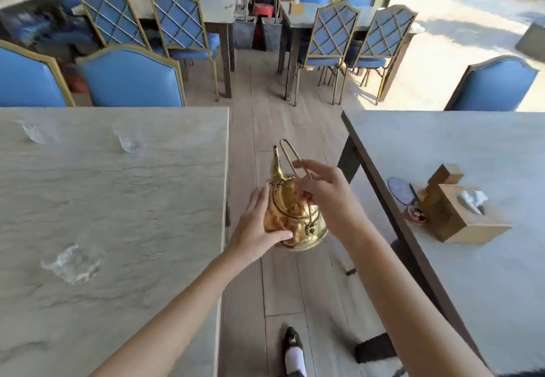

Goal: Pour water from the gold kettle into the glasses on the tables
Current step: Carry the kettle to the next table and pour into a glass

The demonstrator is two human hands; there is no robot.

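The gold kettle (290, 214) hangs in the aisle between two tables, spout pointing away from me. My left hand (255, 227) cups its left side and base. My right hand (327, 192) pinches the thin wire handle above the lid. Three clear glasses stand on the left marble table (118, 199): one near me (73, 263), one at the far middle (128, 142), one at the far left (34, 132). All three are blurred, and I cannot see what they contain.
The right table (486, 258) carries a wooden tissue box (460, 214), a small wooden holder and a little dish. Blue gold-framed chairs (132, 77) line the far edges. More tables and chairs stand beyond. My feet show on the plank floor below.
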